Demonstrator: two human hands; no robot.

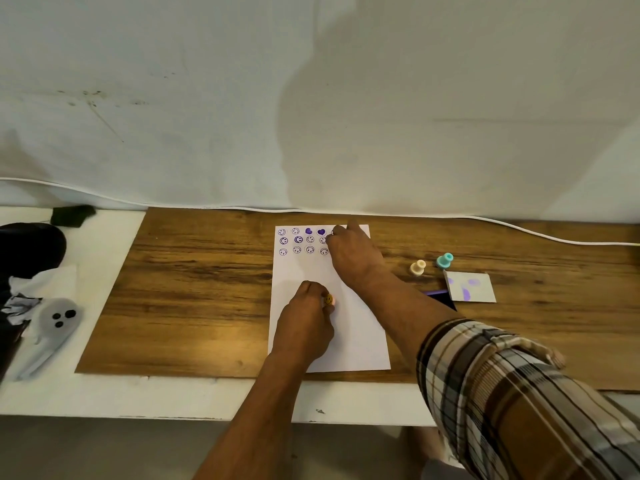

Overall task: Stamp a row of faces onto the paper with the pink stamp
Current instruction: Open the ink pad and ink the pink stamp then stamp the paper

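Note:
A white paper [349, 341] lies on the wooden board [190, 289]. Near its top edge are three rows of purple stamped faces [296, 240], with two solid hearts among them. My left hand [304, 323] rests on the middle of the paper, fingers closed around the small pink stamp [328, 301]. The stamp shows a yellow smiley cap and is mostly hidden by the fingers. My right hand [353, 252] lies on the paper's top right corner at the right end of the rows. Its fingers are spread and it holds nothing that I can see.
Right of the paper stand a cream stamp [418, 267] and a teal stamp [445, 260]. A dark ink pad [445, 299] lies beside its purple-stained white lid [471, 287]. A white cable [519, 230] runs along the back. A grey object [57, 320] lies at the left.

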